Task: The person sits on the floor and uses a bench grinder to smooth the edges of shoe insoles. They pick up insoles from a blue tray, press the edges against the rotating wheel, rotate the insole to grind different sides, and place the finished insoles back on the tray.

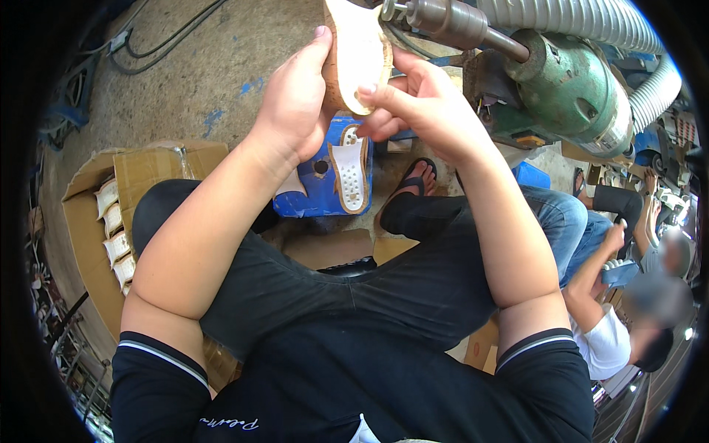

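Observation:
Both hands hold a pale footbed (360,48) with a cork-brown edge, tilted up at the top of the view. My left hand (294,92) grips its left side, thumb along the edge. On the lower right, my right hand (425,103) closes round it, thumb pressed on the near end. The spindle (443,21) of a green grinding machine (572,96) reaches close to the footbed's right edge; whether they touch I cannot tell. Below my hands, a white studded sole piece with a brown rim (352,177) lies on a blue stool (306,203), beside another white piece (290,184).
An open cardboard box (92,247) at my left holds several pale footbeds (117,247). A ribbed grey hose (569,16) runs above the machine. At the right, another person in a white shirt (609,343) sits near. A cable (159,55) lies on the floor.

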Tool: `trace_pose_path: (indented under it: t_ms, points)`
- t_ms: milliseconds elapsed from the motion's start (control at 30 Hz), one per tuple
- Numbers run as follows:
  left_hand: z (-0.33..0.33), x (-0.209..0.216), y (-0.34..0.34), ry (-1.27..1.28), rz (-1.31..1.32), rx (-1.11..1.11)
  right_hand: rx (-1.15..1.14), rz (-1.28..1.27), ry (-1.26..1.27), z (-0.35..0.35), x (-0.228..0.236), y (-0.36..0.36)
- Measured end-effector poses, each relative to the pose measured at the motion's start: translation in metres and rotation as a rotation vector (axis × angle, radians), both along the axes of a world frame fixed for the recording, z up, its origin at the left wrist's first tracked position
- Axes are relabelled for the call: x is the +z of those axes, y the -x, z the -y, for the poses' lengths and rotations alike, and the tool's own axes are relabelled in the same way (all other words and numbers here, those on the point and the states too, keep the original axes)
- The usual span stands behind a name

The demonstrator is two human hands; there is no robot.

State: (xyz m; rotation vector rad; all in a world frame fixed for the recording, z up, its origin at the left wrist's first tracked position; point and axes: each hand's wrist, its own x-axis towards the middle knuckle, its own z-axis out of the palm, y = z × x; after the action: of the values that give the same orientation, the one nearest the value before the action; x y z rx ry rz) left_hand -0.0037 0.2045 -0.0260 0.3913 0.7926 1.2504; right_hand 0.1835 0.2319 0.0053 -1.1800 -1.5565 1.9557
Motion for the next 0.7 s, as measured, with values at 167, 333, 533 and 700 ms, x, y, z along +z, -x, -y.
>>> trace_pose_path:
  t_ms: [167,333,533,700]
  points:
    - [-0.001,0.003,0.003,-0.014,0.086,-0.058,-0.002,-0.211,0.054,0.001,0.006,-0.009]
    - [0.000,0.009,0.009,-0.125,0.151,-0.123,-0.064,-0.392,0.132,-0.002,-0.001,-0.009]
    - [0.000,0.018,0.007,-0.054,-0.011,-0.015,-0.090,-0.512,0.160,-0.005,-0.006,-0.003]
    - [-0.005,0.027,0.006,-0.264,0.095,-0.144,-0.113,-0.526,0.175,-0.007,-0.010,0.000]
